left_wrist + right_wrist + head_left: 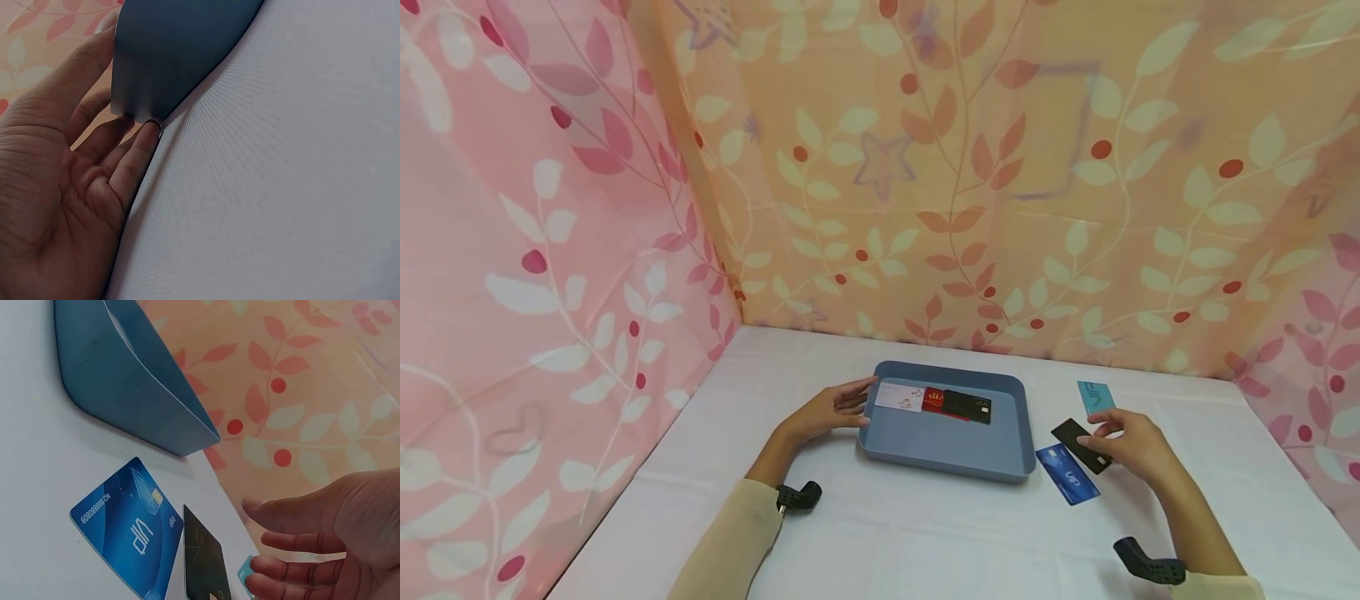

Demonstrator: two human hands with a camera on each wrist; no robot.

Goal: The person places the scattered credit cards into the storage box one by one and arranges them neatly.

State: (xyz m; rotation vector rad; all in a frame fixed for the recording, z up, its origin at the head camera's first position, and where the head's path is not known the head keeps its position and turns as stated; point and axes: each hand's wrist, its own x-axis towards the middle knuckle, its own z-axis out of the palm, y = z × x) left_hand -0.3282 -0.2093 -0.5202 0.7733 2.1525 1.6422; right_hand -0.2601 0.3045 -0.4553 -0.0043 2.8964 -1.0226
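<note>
a white-covered table (pixel 925 533) meets a peach-orange backdrop (pixel 820 75), leaf-printed and creased, perhaps thin fabric, though the texture is hard to make out. a pink leafy left panel (pixel 467 217) and a pink leafy right panel (pixel 1326 392) flank it under soft light.

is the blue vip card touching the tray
Apart: the right wrist view shows a strip of white cloth between the blue VIP card and the tray.

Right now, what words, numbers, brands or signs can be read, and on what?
"VIP": blue card
"VIP": light-blue card, rotated
"VIP": red card, upside down
"VIP": black card in the tray, tiny, upside down
Too small or blurred: the blue card's long number; any print on the white card or other black card near the right hand.
</note>
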